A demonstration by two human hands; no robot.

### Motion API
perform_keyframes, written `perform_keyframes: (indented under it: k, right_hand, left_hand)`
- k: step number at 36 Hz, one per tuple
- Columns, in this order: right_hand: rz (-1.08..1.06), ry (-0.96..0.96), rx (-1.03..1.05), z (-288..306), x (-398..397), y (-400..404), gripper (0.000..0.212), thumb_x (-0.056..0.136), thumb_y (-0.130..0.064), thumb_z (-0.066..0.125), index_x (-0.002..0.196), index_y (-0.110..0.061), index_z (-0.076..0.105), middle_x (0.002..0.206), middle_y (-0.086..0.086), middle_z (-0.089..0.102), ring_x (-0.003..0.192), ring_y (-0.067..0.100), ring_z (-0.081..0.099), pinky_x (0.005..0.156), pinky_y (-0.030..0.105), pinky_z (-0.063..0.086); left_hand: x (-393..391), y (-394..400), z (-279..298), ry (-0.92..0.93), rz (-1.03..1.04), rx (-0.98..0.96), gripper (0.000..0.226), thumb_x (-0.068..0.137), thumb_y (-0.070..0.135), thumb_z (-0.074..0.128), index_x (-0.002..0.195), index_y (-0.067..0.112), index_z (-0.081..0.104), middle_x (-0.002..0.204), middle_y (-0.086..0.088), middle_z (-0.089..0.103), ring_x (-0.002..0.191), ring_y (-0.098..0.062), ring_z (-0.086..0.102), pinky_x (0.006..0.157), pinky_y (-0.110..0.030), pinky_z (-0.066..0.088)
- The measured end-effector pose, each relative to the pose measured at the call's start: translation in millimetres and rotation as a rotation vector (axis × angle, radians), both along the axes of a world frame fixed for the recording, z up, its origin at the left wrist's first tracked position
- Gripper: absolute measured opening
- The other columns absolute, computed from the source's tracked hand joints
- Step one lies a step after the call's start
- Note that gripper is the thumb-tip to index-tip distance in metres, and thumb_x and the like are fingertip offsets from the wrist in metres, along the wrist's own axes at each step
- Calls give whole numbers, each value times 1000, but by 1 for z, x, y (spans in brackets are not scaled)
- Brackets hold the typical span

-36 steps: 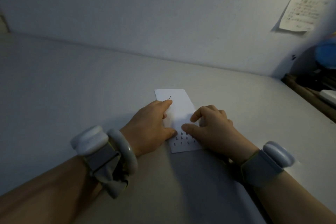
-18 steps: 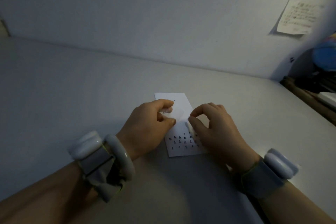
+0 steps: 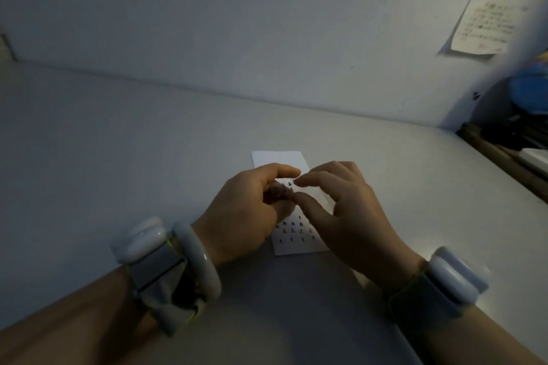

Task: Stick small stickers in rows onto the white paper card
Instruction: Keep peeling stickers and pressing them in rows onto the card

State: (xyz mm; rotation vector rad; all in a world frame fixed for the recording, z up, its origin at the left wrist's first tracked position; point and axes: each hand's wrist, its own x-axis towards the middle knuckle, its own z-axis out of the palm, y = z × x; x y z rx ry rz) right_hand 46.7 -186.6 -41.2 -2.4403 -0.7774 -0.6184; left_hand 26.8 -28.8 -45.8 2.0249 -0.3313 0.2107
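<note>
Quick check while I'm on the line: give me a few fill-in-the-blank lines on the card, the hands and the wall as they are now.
1. The card lies flat on the ____.
2. Rows of small dark stickers show at the card's ____ end, between the wrists.
3. The left hand and right hand meet over the card's ____.
4. A handwritten note hangs on the ____ at upper right.

Missing words: table; near; middle; wall

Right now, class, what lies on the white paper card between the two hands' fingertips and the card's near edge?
In the head view, rows of small dark stickers lie on the white paper card there, below the left hand and right hand.
</note>
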Motion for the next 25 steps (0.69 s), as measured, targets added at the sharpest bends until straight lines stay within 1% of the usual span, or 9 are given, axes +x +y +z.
perform_keyframes:
  k: [3, 6, 8, 11, 15, 18, 21, 25]
  right_hand:
    - [-4, 14, -11, 0, 0, 1, 34, 83, -42, 47, 105, -24, 66, 96, -18, 50, 100, 6, 41, 78, 16, 33]
    - [-11, 21, -27, 0, 0, 2, 39, 82, -45, 42, 107, -25, 65, 95, -21, 46, 100, 4, 40, 78, 16, 32]
    - [-7, 22, -34, 0, 0, 2, 39, 83, -45, 41, 107, -25, 65, 95, -21, 46, 100, 4, 40, 78, 18, 34]
    - [2, 16, -29, 0, -1, 2, 37, 83, -44, 42, 104, -25, 66, 94, -20, 47, 100, 5, 41, 79, 21, 36]
    - [12, 1, -7, 0, -1, 2, 20, 86, -33, 54, 97, -24, 68, 90, -19, 49, 97, 7, 44, 75, 19, 34]
    - [8, 12, -20, -1, 0, 2, 24, 85, -37, 50, 98, -26, 67, 91, -21, 49, 97, 5, 43, 76, 15, 33]
    - [6, 35, -24, -1, 0, 1, 26, 86, -38, 50, 102, -25, 66, 94, -19, 51, 100, 4, 42, 78, 14, 32]
    - [13, 44, -36, 1, -2, 1, 21, 87, -32, 54, 103, -24, 67, 97, -15, 57, 99, 4, 43, 77, 14, 33]
  left_hand:
    - [0, -1, 0, -13, -3, 0, 45, 87, 9, 59, 127, 28, 49, 93, 13, 62, 78, 8, 59, 67, 4, 41]
    - [-1, -2, 0, -37, -11, 7, 48, 87, 10, 60, 129, 27, 46, 92, 13, 61, 77, 7, 59, 68, 4, 41]
    - [-1, -2, -1, -60, -13, 26, 50, 86, 11, 61, 131, 26, 44, 93, 11, 61, 77, 7, 58, 70, 5, 40]
    - [-2, -2, 0, -80, -15, 52, 52, 87, 11, 61, 133, 25, 42, 96, 10, 60, 75, 9, 56, 69, 6, 39]
    - [-2, -2, 0, -90, -20, 64, 53, 87, 12, 60, 134, 24, 40, 99, 9, 59, 76, 7, 55, 71, 6, 39]
    - [-2, -2, -1, -99, -22, 78, 54, 87, 12, 60, 135, 25, 39, 98, 10, 58, 76, 6, 55, 70, 6, 39]
    - [-3, -2, -1, -118, -16, 100, 55, 87, 11, 60, 135, 26, 38, 99, 11, 57, 75, 8, 54, 68, 7, 37]
    - [-2, -1, -2, -144, -25, 117, 56, 87, 11, 61, 136, 26, 37, 108, 4, 62, 77, 8, 54, 70, 8, 37]
